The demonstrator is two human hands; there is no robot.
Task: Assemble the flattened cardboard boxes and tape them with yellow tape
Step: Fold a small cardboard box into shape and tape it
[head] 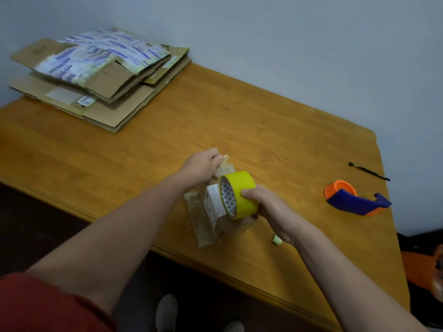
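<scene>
Pale grey-blue wall is filling the background, and below it the wooden table [239, 116] is stretching across our view at a slant. At its far left corner, the stack of flattened boxes [96, 92] is lying several layers deep, with the top ones carrying white labels with blue print.

Now to our arms, both reaching in from below, with a red sleeve [36, 303] showing at the lower left. Our left hand [201, 168] is curling its fingers around a pale flap [224, 165] at the far end of the small box [211, 212] and pinching it tight. That box is sitting near the front edge of the table, between our two hands. It is showing a white label on its side and shiny clear tape on one panel.

Our right hand [271, 209] is wrapping thumb and fingers around the yellow tape roll [239, 195], holding it on edge right over the box. Whether the roll is touching the box, we are not able to tell.

Off to the right, well apart, the blue and orange tape dispenser [354, 198] is resting on the table. Just beyond it, a black pen [369, 171] is lying. Near our right wrist, a tiny scrap [277, 240] is sitting on the wood.
</scene>
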